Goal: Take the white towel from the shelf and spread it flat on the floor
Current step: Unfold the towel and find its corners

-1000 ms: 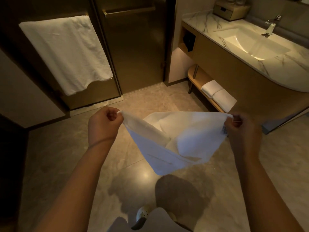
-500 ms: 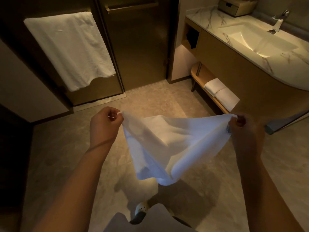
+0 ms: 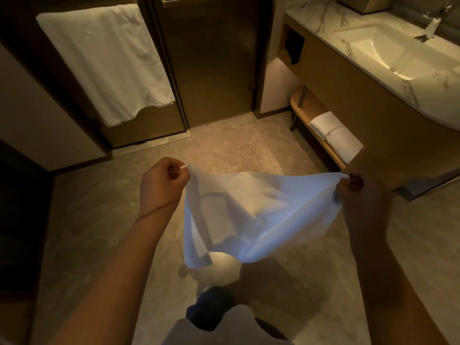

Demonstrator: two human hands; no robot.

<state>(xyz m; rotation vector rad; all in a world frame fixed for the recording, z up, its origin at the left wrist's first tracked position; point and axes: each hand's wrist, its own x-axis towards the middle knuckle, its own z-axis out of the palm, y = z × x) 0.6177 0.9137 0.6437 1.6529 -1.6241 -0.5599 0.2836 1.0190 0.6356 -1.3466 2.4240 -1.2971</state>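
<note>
right, both hands are up in front of the body with the white towel (image 3: 261, 215) strung between them. the left hand (image 3: 161, 185) has its fingers curled in tight, pinching one top corner between thumb and forefinger. the right hand (image 3: 361, 197) is closed round the opposite corner, though it sits in shadow and the fingertips are hard to make out. the towel is in the air, clear of the floor (image 3: 99, 220). its top edge runs from fist to fist with a slight dip, and the rest sags in loose folds, one flap doubled over on the left side. a bright patch of light shows on the floor just beneath it. over on the right, the low wooden shelf (image 3: 306, 108) under the vanity bench (image 3: 323, 18) carries two folded white towels (image 3: 333, 133) side by side. up on the bench there's a lit basin (image 3: 368, 38) with a chrome faucet (image 3: 433, 23) behind it. far left, a large white bath towel (image 3: 107, 61) hangs against a dark panel, next to a dark door (image 3: 211, 58).
</note>
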